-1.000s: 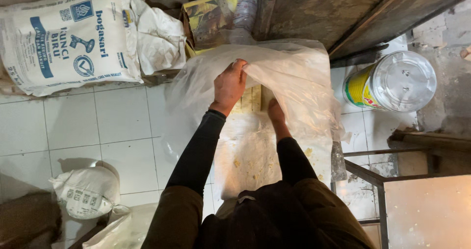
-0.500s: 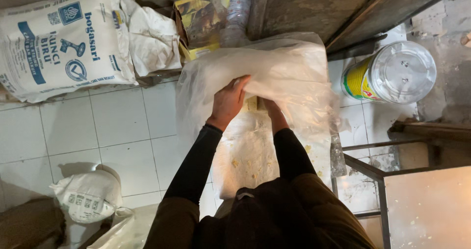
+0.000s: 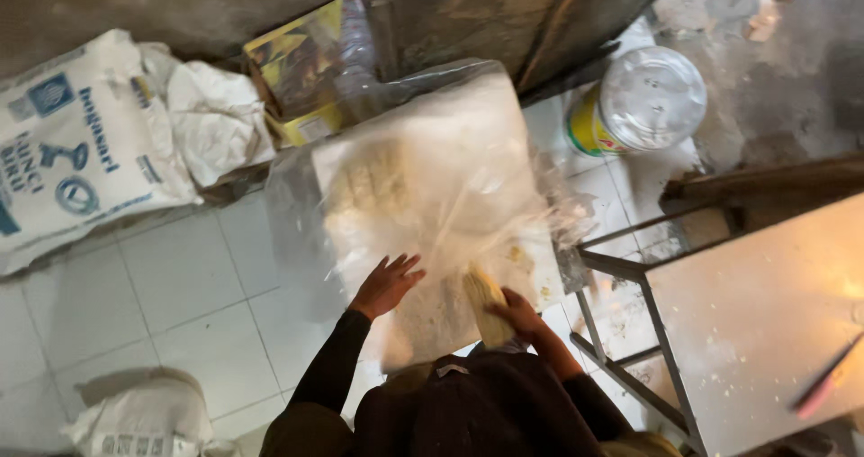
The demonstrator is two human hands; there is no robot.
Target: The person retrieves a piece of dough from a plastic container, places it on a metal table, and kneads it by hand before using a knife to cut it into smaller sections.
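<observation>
One clear plastic sheet [image 3: 432, 178] now lifted higher; left hand [image 3: 387, 283] spread open on it, right hand [image 3: 513, 313] gripping one pale dough piece [image 3: 484, 304].

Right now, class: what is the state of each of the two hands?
Left hand: open, fingers spread, on the clear plastic sheet.
Right hand: closed on a pale yellow piece of dough.

Sack [image 3: 76, 147] left of plastic sheet [image 3: 432, 160]; bucket [image 3: 641, 102] right
</observation>
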